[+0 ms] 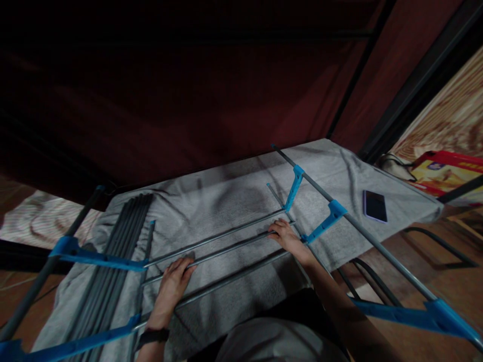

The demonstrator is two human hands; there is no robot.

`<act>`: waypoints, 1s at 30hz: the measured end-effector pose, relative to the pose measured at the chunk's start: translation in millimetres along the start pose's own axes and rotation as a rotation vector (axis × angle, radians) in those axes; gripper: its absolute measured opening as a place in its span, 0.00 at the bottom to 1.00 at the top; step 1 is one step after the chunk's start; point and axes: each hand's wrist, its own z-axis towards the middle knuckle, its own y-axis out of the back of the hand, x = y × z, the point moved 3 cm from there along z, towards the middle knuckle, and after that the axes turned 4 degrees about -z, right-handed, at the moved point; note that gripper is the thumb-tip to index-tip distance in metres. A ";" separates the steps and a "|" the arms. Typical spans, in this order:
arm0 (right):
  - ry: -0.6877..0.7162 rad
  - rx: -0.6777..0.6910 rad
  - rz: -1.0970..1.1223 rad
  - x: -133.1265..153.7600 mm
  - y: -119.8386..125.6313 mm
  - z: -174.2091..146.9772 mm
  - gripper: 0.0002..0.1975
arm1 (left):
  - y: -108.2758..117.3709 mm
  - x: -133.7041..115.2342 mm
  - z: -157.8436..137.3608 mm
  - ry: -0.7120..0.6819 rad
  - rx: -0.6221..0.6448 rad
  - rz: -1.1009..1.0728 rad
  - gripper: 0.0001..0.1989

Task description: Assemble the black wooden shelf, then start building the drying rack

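Observation:
My left hand (175,280) is closed around the left part of a thin grey metal tube (230,248), and a dark band circles that wrist. Toward its other end, my right hand (286,235) has its fingers curled over the same tube. This tube lies between two others: a back tube (222,234) and a front tube (234,278). Those two span between side frames of grey poles joined by blue plastic brackets, such as the left bracket (101,258) and the right bracket (325,221). Parts of the tube under my fingers are hidden.
A grey cloth (226,201) covers the table. Several loose grey tubes (116,261) lie side by side at the left. A phone (375,206) rests on the right, near a red and yellow box (445,173) beyond the edge. A dark red panel (211,110) stands behind.

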 end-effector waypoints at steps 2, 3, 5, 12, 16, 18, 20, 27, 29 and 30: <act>-0.003 0.004 -0.001 -1.8 -1.6 0.2 0.05 | -0.6 1.1 -0.8 0.009 -0.002 -0.002 0.16; -0.005 0.007 -0.002 -2.2 -2.1 0.3 0.05 | -1.1 1.7 -1.1 0.009 -0.002 -0.004 0.16; -0.009 0.018 -0.007 -2.4 -3.0 0.2 0.06 | -1.5 2.4 -1.6 0.000 -0.007 -0.006 0.16; -0.008 0.038 -0.020 -1.4 -4.1 0.2 0.08 | 1.0 -0.1 -0.9 -0.028 -0.001 0.017 0.18; 0.009 0.024 -0.065 1.1 -3.9 -0.9 0.07 | 1.5 -2.3 0.4 -0.037 0.007 0.032 0.17; 0.004 0.010 -0.097 3.2 -3.7 -2.2 0.09 | 1.1 -3.2 0.8 -0.039 0.003 0.040 0.16; -0.020 0.000 -0.121 4.8 -3.3 -3.5 0.10 | 1.0 -4.3 0.8 -0.036 -0.007 0.040 0.16; -0.027 0.017 -0.094 5.2 -2.2 -3.1 0.02 | 1.9 -6.1 0.2 -0.013 -0.018 -0.017 0.16; -0.030 0.030 -0.085 4.7 -2.0 -2.9 0.03 | 2.6 -5.0 0.2 -0.005 -0.039 -0.038 0.15; -0.029 0.032 -0.081 4.7 -1.9 -3.0 0.04 | 3.1 -4.6 0.3 -0.002 -0.045 -0.048 0.14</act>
